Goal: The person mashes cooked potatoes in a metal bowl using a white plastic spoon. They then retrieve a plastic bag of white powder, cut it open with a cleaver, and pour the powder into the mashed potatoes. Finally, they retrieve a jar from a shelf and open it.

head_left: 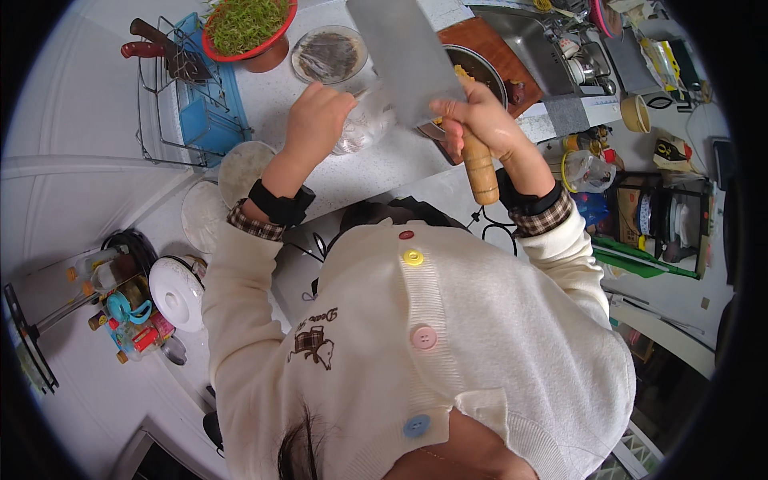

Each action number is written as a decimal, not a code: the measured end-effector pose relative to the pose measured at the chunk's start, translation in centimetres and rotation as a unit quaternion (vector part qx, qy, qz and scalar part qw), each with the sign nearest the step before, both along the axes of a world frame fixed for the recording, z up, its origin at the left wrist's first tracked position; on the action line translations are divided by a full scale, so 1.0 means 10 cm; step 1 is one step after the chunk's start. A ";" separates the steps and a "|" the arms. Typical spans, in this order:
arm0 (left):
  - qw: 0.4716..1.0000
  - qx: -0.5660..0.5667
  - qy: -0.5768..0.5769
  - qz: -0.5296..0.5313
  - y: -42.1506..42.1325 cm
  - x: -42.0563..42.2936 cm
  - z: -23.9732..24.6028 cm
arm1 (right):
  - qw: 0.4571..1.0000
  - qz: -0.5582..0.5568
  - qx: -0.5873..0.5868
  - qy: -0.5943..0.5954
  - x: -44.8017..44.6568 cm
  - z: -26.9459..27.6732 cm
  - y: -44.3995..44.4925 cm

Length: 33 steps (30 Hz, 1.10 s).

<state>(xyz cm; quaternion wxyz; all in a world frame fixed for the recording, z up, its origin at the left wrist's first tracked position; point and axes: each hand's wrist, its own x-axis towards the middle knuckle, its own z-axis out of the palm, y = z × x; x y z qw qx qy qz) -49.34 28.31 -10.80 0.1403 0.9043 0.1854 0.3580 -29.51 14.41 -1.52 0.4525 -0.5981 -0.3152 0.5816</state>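
My right hand [489,123] is closed round the neck of a cleaver [411,57]; its wide metal blade points up and to the left, and its wooden handle sticks out below the palm. My left hand [318,120] has its fingers curled at the edge of a clear plastic bag [366,123] on the speckled counter; a thin piece shows by its fingertips. Past the left hand lies a round dish [329,54] with something dark and flat in it. Partly behind the blade and right hand, a metal bowl [495,72] with yellow food stands on a reddish cutting board [474,35].
At the left, a wire rack [150,114] holds knives and blue holders. A red-rimmed pot of sprouts [249,27] stands beside it. A steel sink [534,45] lies right of the board. Round discs [246,168] are at the counter's left end.
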 end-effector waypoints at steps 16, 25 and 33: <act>0.999 0.022 0.039 0.017 0.01 -0.24 0.09 | 0.991 0.094 -0.061 -0.074 -0.38 0.01 0.03; 1.000 0.023 0.012 -0.014 0.03 -0.19 0.11 | 0.984 0.102 -0.054 -0.139 -0.42 0.07 0.01; 1.000 0.014 -0.009 -0.019 0.03 -0.17 0.08 | 0.981 0.114 -0.023 -0.158 -0.47 0.06 -0.05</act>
